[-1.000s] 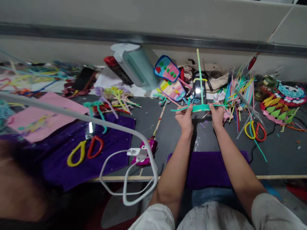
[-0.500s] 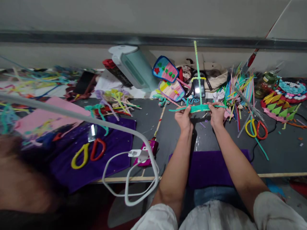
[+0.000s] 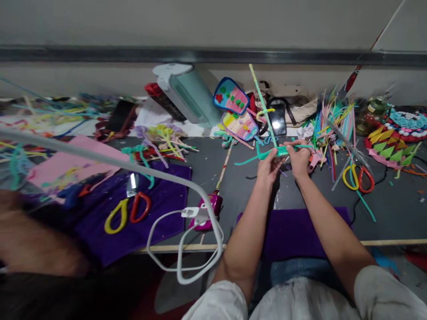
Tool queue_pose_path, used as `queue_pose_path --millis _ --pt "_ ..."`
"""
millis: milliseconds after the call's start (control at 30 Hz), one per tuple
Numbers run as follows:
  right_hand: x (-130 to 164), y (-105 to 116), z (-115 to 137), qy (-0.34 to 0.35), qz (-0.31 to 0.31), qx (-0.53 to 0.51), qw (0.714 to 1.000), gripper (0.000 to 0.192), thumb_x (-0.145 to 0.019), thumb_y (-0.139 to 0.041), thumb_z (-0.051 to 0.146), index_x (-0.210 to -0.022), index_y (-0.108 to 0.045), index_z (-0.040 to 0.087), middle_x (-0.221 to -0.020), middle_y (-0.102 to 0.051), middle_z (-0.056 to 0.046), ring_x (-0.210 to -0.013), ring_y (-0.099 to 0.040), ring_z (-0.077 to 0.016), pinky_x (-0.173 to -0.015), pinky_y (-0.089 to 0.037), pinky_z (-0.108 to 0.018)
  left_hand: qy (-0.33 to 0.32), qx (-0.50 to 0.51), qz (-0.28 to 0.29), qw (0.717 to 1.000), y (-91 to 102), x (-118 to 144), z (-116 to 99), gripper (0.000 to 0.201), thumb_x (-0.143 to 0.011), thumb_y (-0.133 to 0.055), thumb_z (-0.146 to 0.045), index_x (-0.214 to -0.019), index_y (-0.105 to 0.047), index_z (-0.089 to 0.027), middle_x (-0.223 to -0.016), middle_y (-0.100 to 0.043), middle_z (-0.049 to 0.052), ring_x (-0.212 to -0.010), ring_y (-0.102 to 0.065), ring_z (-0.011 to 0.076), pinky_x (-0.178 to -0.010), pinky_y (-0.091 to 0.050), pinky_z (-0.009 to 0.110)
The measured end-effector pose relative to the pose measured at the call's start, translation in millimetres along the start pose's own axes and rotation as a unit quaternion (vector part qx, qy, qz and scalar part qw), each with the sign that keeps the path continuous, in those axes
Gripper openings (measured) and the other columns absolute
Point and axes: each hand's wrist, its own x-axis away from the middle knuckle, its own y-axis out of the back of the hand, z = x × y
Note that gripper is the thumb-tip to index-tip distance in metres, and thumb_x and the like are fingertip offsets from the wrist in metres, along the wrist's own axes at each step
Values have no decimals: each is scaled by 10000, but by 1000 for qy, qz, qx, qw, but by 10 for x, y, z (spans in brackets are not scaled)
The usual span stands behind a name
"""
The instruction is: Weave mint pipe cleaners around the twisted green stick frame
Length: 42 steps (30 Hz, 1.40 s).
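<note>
Both my hands hold a teal pipe-cleaner cross (image 3: 267, 153) above the dark table (image 3: 233, 186). My left hand (image 3: 268, 166) pinches the horizontal bar near its middle, and the bar's free left end droops toward the table. My right hand (image 3: 298, 158) grips the bar just to the right, close against the left hand. A long green stem (image 3: 262, 104) rises from the bar and tilts to the left; a small yellow loop sits partway up it.
A purple cloth (image 3: 293, 231) lies under my forearms. Scissors (image 3: 358, 178) and a heap of coloured pipe cleaners (image 3: 330, 124) sit to the right. Another purple cloth with scissors (image 3: 128, 211), a white cable (image 3: 187, 249), a pink glue gun (image 3: 208, 213) and another person's arm (image 3: 36, 240) are left.
My left hand slid right along the bar until it met the right hand. The bar's left end now hangs loose, and the upright stem leaned from vertical to the left.
</note>
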Motion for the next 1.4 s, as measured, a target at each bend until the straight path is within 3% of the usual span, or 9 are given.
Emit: queue_pose_path --millis 267,500,667,933,1100,1400 --pt "39 -33 -46 -32 -24 -8 999 419 -717 -750 390 -1029 -518 236 -879 -743 -12 -766 -723 -169 -772 -604 -336 -59 21 -31 998 -22 -16 23 186 -674 -829 -153 -759 -665 -174 -724 -734 -8 -644 -687 121 -701 -581 252" --pt "54 -26 27 -164 0 -12 986 383 -619 -786 504 -775 -601 206 -706 -652 32 -645 -621 -143 -635 -573 -301 -130 32 -70 989 -51 -1 39 245 -556 -862 -166 -684 -653 -163 -662 -685 -26 -605 -650 108 -599 -518 218" --pt "101 -70 134 -183 -9 -48 982 310 -566 -805 402 -697 -603 206 -666 -616 60 -629 -591 -123 -610 -547 -272 -168 51 -79 981 -77 10 59 286 -462 -879 -168 -638 -654 -155 -624 -666 -29 -556 -605 94 -551 -470 208" --pt "116 -103 148 -186 -17 -81 979 265 -568 -785 346 -681 -582 218 -639 -588 77 -632 -586 -114 -680 -586 -281 -163 64 -69 982 -98 21 60 267 -490 -878 -159 -610 -640 -164 -602 -644 -35 -549 -582 87 -563 -462 213" --pt "95 -69 150 -213 -11 -110 971 321 -557 -816 361 -779 -635 217 -689 -626 69 -640 -603 -109 -649 -580 -259 -168 41 -72 982 -112 37 81 229 -522 -861 -152 -637 -663 -161 -641 -671 -22 -584 -610 95 -608 -477 221" --pt "57 -48 69 -204 -11 -87 975 333 -556 -858 359 -741 -629 204 -670 -662 53 -638 -635 -116 -584 -560 -232 -140 86 -74 984 -74 21 32 275 -495 -903 -134 -631 -665 -159 -634 -691 -19 -590 -630 101 -614 -491 221"
